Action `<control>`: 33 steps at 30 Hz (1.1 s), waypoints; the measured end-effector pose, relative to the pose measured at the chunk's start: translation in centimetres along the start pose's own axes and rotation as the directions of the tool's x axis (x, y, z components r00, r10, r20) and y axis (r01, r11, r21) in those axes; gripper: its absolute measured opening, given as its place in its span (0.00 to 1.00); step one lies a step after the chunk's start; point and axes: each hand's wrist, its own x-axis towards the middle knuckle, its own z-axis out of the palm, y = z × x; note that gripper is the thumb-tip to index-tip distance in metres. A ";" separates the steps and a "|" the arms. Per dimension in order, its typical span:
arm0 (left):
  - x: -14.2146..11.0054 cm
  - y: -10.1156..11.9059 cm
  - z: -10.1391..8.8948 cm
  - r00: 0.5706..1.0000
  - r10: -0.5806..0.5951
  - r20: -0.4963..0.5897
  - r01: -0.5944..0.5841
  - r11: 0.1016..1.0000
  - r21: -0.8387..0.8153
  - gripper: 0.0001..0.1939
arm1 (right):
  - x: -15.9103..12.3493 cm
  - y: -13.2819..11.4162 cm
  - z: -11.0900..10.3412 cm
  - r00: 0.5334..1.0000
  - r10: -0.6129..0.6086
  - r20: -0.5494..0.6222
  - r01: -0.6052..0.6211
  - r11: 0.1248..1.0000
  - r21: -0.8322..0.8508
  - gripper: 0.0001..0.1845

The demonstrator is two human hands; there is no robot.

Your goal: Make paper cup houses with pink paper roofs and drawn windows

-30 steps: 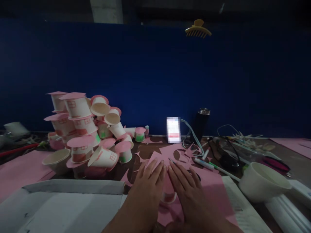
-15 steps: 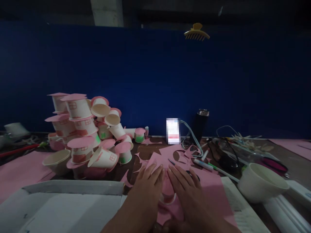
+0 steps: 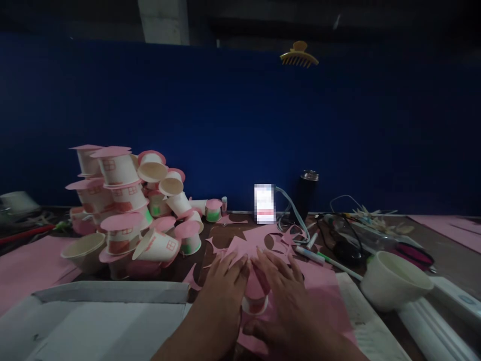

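Observation:
My left hand [image 3: 221, 291] and my right hand [image 3: 289, 296] rest side by side on the table, fingers stretched forward and pressed against a small paper cup [image 3: 255, 296] lying between them. The cup is wrapped in pink paper with a white and red rim showing toward me. Both hands cup its sides over a pink paper sheet [image 3: 319, 296] with cut-out holes. Nothing is lifted.
A pile of decorated paper cups [image 3: 131, 210] stands at the left. A white cardboard box lid [image 3: 97, 321] lies near left. A white bowl [image 3: 394, 286], markers [image 3: 311, 253], cables, a dark flask [image 3: 306, 193] and a phone [image 3: 264, 203] lie to the right and behind.
Both hands have drawn slightly toward me and spread a little, so more of the cup between them shows. The view has shifted slightly.

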 end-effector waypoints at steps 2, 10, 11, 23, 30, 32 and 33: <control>0.0 -0.1 0.2 1.000 0.011 -0.009 -0.011 1.000 -0.012 0.34 | -0.1 -0.1 -0.1 1.000 0.005 0.000 -0.005 1.000 0.001 0.57; -0.2 -0.3 0.5 0.997 0.012 -0.077 -0.014 0.999 -0.029 0.34 | -0.1 -0.2 -0.4 0.999 0.017 0.032 -0.018 1.000 0.026 0.57; -0.3 -0.4 0.5 0.995 0.011 -0.095 -0.015 0.999 -0.035 0.35 | -0.2 -0.2 -0.3 1.000 0.006 0.010 -0.006 1.000 0.026 0.59; -0.1 -0.7 -0.8 0.986 0.026 -0.166 -0.029 0.999 -0.017 0.33 | 0.3 5.1 -3.4 0.649 0.567 -0.508 -0.405 0.822 0.400 0.19; -0.1 -0.8 -0.9 0.985 0.024 -0.174 -0.025 1.000 -0.001 0.30 | 0.5 11.1 -1.0 0.786 0.505 -0.356 -0.545 0.838 -0.014 0.16; -0.2 -0.8 -0.9 0.984 0.023 -0.174 -0.023 1.000 0.000 0.29 | 0.3 11.6 -0.3 0.787 0.524 -0.327 -0.578 0.810 -0.094 0.19; -0.2 -0.8 -0.9 0.984 0.021 -0.179 -0.022 1.000 -0.003 0.29 | 0.1 11.6 -0.1 0.779 0.537 -0.324 -0.598 0.791 -0.126 0.19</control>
